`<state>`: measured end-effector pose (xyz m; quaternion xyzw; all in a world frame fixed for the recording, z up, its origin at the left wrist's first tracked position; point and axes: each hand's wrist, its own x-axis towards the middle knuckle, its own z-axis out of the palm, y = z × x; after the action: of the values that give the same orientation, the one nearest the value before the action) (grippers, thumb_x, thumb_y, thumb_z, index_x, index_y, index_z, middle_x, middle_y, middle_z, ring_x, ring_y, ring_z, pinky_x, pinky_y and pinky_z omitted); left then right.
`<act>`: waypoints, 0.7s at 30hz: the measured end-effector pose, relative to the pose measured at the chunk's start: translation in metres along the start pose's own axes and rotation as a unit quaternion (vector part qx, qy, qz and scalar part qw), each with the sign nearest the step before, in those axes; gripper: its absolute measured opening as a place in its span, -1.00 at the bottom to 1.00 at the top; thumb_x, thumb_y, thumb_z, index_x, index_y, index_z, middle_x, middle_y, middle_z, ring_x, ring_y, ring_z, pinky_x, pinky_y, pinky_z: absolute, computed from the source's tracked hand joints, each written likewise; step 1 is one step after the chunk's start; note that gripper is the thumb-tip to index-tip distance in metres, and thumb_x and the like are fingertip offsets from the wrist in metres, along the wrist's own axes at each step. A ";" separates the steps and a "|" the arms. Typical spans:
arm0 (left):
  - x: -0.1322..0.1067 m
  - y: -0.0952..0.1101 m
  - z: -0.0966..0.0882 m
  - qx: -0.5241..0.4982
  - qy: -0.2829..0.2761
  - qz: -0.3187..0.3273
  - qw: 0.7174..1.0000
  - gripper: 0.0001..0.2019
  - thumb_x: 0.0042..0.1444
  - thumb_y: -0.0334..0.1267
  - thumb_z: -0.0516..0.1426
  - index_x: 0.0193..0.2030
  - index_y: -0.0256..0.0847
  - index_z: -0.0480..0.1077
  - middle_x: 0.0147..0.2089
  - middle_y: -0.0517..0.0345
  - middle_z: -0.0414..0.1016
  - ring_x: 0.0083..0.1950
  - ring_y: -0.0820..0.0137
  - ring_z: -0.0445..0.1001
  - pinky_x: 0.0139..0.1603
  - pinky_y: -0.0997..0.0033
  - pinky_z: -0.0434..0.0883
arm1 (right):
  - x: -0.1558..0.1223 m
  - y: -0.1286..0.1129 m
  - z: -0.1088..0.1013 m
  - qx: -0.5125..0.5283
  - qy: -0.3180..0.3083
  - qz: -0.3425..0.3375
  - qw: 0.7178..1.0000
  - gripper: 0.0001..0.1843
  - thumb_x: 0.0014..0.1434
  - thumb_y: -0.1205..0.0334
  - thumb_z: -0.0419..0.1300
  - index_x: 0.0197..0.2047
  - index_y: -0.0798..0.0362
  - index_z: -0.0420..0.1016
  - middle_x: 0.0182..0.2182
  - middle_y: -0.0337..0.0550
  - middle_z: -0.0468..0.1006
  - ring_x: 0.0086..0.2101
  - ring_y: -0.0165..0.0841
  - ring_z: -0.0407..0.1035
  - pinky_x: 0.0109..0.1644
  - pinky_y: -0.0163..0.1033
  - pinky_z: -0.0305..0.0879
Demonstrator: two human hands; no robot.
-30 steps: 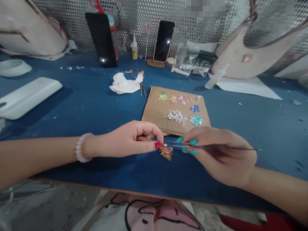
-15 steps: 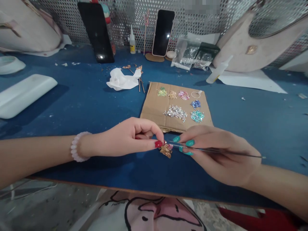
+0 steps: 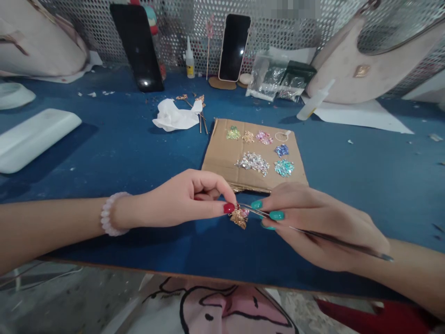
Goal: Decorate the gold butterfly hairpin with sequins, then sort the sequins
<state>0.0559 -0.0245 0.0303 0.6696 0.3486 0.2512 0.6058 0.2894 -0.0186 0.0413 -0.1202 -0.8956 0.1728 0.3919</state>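
Note:
Between thumb and forefinger, my left hand pinches a small gold ornament with pink on its right side. It is held over the blue table near the front edge; its exact shape is too small to make out. My right hand is closed round metal tweezers, whose tips meet the top of the ornament by my left fingertips. Just beyond both hands lies a cardboard piece bearing small piles of gems: silver gems, teal gems, blue gems, pink gems, and green and peach ones.
Crumpled white tissue lies beside thin gold sticks. A glue bottle, two phones, one a pale-edged phone, and plastic bags stand at the back. A second bottle leans at right, near a handbag. A white case is left.
My right hand has turned, its tweezers now slanting down more steeply toward the right. Their tips have come up to the top of the ornament. My left hand stays nearly still.

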 end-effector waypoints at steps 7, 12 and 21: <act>0.000 -0.002 0.001 -0.020 0.005 0.009 1.000 -0.95 0.12 -0.34 0.14 -0.32 -0.27 0.40 -0.64 0.39 -0.03 -0.61 0.63 -0.10 -0.62 0.61 -0.09 | -0.001 -0.004 -0.002 -0.022 -0.006 0.004 1.000 -0.71 0.06 0.56 0.13 -0.18 0.03 0.35 -0.26 -0.04 0.57 -0.28 -0.39 0.48 -0.21 -0.25 0.49; 0.000 -0.002 0.001 -0.027 0.006 0.005 1.000 -0.94 0.11 -0.33 0.15 -0.33 -0.27 0.40 -0.64 0.38 -0.01 -0.61 0.63 -0.10 -0.63 0.62 -0.09 | 0.000 -0.002 -0.002 -0.035 -0.013 -0.013 0.999 -0.72 0.07 0.55 0.13 -0.19 0.03 0.34 -0.27 -0.03 0.57 -0.30 -0.37 0.49 -0.22 -0.21 0.49; 0.001 -0.003 0.001 -0.039 0.003 -0.011 0.999 -0.91 0.12 -0.29 0.15 -0.32 -0.27 0.41 -0.62 0.35 0.06 -0.60 0.62 -0.06 -0.62 0.63 -0.04 | 0.001 -0.001 -0.002 -0.025 -0.014 -0.009 1.000 -0.69 0.03 0.56 0.13 -0.20 0.00 0.35 -0.28 -0.06 0.57 -0.30 -0.34 0.50 -0.21 -0.22 0.49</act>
<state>0.0570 -0.0248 0.0274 0.6409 0.3475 0.2599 0.6332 0.2906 -0.0188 0.0436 -0.1196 -0.9059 0.1485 0.3780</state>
